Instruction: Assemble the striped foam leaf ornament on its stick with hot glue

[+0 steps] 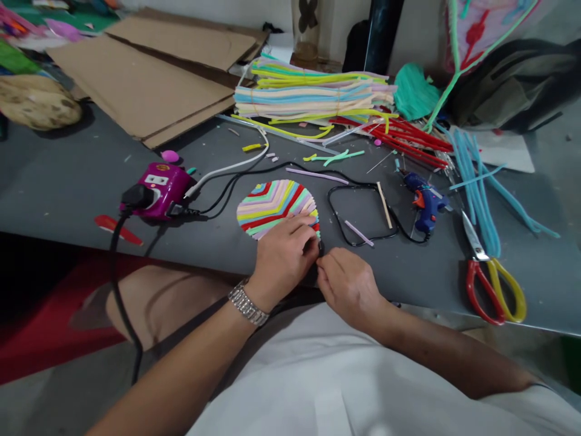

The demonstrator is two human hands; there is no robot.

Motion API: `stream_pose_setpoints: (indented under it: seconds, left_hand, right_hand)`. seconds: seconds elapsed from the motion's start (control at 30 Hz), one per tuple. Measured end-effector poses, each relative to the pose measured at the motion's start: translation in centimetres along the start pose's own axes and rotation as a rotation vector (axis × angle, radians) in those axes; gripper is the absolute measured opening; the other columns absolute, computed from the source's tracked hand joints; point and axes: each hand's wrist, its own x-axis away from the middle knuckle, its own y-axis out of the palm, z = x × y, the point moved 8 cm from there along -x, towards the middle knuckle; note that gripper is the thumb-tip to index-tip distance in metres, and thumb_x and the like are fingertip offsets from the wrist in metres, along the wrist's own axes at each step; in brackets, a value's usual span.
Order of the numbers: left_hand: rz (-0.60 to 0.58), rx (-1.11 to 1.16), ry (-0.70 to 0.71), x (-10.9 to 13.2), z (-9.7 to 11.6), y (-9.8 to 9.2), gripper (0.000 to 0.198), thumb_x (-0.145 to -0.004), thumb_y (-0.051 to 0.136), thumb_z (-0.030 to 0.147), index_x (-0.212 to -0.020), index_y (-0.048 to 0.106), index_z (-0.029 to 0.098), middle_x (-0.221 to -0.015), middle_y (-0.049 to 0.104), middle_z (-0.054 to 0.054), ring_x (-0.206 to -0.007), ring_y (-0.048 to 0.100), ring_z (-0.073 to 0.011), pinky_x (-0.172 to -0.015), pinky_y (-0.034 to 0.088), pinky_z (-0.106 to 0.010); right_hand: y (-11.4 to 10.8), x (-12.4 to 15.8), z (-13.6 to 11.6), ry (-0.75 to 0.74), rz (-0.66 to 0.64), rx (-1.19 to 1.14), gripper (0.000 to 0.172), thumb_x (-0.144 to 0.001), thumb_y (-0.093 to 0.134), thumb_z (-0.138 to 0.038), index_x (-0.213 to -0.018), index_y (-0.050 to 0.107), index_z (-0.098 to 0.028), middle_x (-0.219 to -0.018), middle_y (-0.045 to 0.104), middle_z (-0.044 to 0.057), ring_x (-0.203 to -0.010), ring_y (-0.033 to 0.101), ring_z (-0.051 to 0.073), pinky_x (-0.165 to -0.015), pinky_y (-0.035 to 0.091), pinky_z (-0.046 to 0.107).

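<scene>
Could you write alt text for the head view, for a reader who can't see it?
A person's left hand rests on a round, multicoloured striped piece on a grey table, the right hand curled close beside it. A blue glue gun and scissors lie to the right, a magenta power socket to the left, and bundled fuzzy stems behind.

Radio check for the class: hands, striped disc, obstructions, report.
Left hand over near-right edge of striped disc. Right hand curled alongside, contents hidden. Blue glue gun and scissors lie rightward, clear of both hands.
</scene>
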Motion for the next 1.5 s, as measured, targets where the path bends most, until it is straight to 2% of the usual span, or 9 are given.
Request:
stream_pose_setpoints:
  seconds: [0.1, 0.2, 0.27, 0.43, 0.6, 0.87, 1.27, 1.5]
  left_hand:
    - [0.014, 0.015, 0.016, 0.1, 0.0, -0.2, 0.016, -0.093, 0.060, 0.010, -0.083, 0.067, 0.020, -0.114, 0.079, -0.009, -0.115, 0.074, -0.0244, -0.099, 0.062, -0.042]
    - [-0.034, 0.062, 0.032, 0.9, -0.3, -1.0, 0.008, -0.095, 0.062, 0.016, -0.096, 0.070, 0.019, -0.122, 0.077, -0.011, -0.126, 0.068, -0.0272, -0.112, 0.055, -0.049]
    - [-0.049, 0.053, 0.020, 1.7, -0.8, -2.0, 0.011, -0.095, 0.065, 0.019, -0.104, 0.070, 0.019, -0.125, 0.076, -0.011, -0.132, 0.064, -0.0298, -0.116, 0.051, -0.055]
    - [-0.011, -0.030, -0.013, 3.3, -1.4, -3.8, 0.014, -0.091, 0.070, 0.022, -0.105, 0.069, 0.021, -0.125, 0.075, -0.010, -0.125, 0.065, -0.0306, -0.107, 0.056, -0.053]
    - [0.018, -0.032, -0.033, 3.4, -1.3, -3.6, 0.010, -0.091, 0.070, 0.021, -0.101, 0.070, 0.020, -0.122, 0.075, -0.011, -0.120, 0.068, -0.0294, -0.103, 0.059, -0.051]
    - [0.043, 0.007, -0.075, 3.8, -1.5, -3.3, 0.012, -0.088, 0.070, 0.015, -0.099, 0.072, 0.018, -0.125, 0.075, -0.013, -0.125, 0.068, -0.0314, -0.110, 0.056, -0.055]
    - [0.065, 0.014, -0.066, 3.8, -1.5, -3.1, 0.010, -0.088, 0.071, 0.012, -0.096, 0.073, 0.016, -0.121, 0.077, -0.013, -0.123, 0.070, -0.0317, -0.111, 0.055, -0.056]
    - [0.067, 0.016, -0.081, 4.0, -1.7, -3.1, 0.012, -0.089, 0.069, 0.013, -0.100, 0.072, 0.018, -0.122, 0.076, -0.011, -0.124, 0.069, -0.0300, -0.113, 0.053, -0.055]
  right_hand:
    - [-0.3, 0.0, 0.2, 0.011, 0.008, -0.033, 0.026, -0.098, 0.048, -0.010, -0.078, 0.062, -0.020, -0.074, 0.061, 0.005, -0.070, 0.053, 0.019, -0.066, 0.038, 0.033]
    - [-0.7, -0.5, 1.3, 0.030, -0.029, -0.118, 0.025, -0.101, 0.050, -0.014, -0.081, 0.064, -0.019, -0.078, 0.064, 0.004, -0.072, 0.055, 0.018, -0.068, 0.040, 0.032]
    - [-1.2, -1.3, 2.2, 0.033, -0.059, -0.131, 0.022, -0.101, 0.051, -0.014, -0.085, 0.066, -0.018, -0.082, 0.065, 0.005, -0.077, 0.057, 0.018, -0.070, 0.040, 0.031]
    - [-1.7, -3.9, 3.1, -0.080, -0.091, 0.003, 0.022, -0.098, 0.053, -0.010, -0.089, 0.071, -0.019, -0.093, 0.066, 0.009, -0.089, 0.055, 0.022, -0.075, 0.040, 0.034]
    - [-0.8, -4.9, 3.2, -0.147, -0.137, 0.034, 0.025, -0.099, 0.053, -0.010, -0.086, 0.072, -0.020, -0.096, 0.068, 0.008, -0.091, 0.052, 0.022, -0.076, 0.038, 0.035]
    - [-0.2, -5.3, 3.5, -0.233, -0.211, -0.005, 0.025, -0.100, 0.053, -0.010, -0.089, 0.073, -0.019, -0.097, 0.070, 0.008, -0.092, 0.054, 0.022, -0.077, 0.038, 0.035]
    - [-0.1, -5.7, 3.5, -0.288, -0.209, -0.062, 0.026, -0.101, 0.051, -0.009, -0.084, 0.070, -0.017, -0.093, 0.071, 0.008, -0.090, 0.055, 0.021, -0.075, 0.036, 0.035]
    - [0.1, -5.5, 3.5, -0.264, -0.198, -0.040, 0.027, -0.099, 0.050, -0.007, -0.083, 0.069, -0.017, -0.091, 0.070, 0.009, -0.088, 0.053, 0.021, -0.074, 0.035, 0.034]
